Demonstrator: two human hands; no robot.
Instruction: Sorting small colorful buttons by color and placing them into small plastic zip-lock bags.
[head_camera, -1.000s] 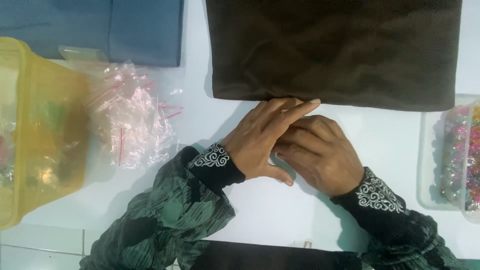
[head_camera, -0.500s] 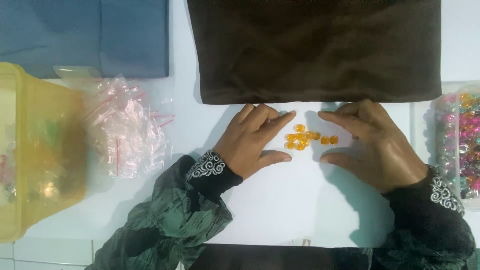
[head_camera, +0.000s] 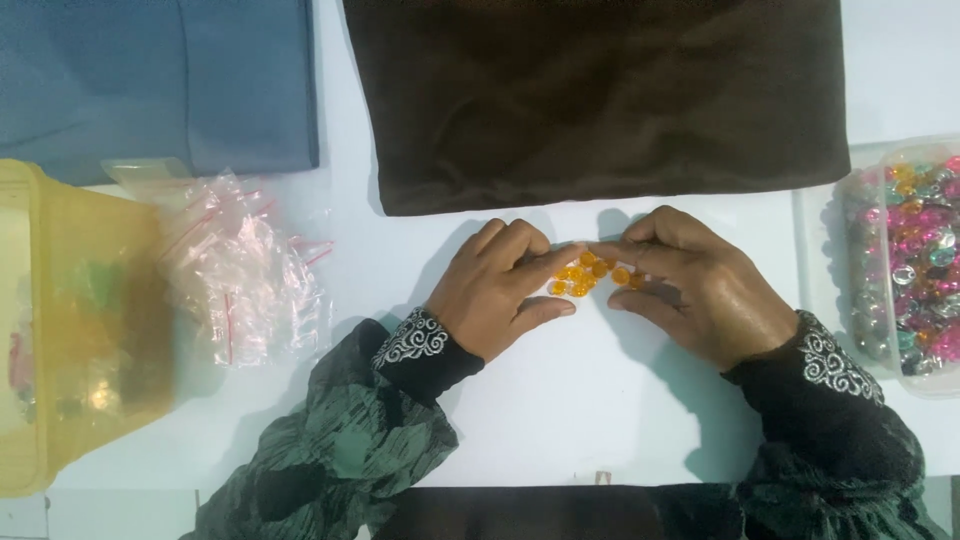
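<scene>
Two hands, left hand (head_camera: 495, 290) and right hand (head_camera: 700, 285), open, fingertips corralling orange beads (head_camera: 590, 275), white table (head_camera: 560, 400), brown cloth (head_camera: 600, 100).

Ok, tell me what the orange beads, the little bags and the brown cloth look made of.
Orange beads: probably clear plastic or glass, glossy; light shines through them. Which one, the picture cannot settle.
Little bags: thin clear plastic film, shiny and crinkled, with red strips that look like zip seals.
Brown cloth: soft matte fabric, perhaps velvety; no shine, folded edge slightly rounded.

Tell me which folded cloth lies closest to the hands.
The dark brown cloth, just beyond the fingertips above the orange beads; the blue cloth lies far left.
</scene>
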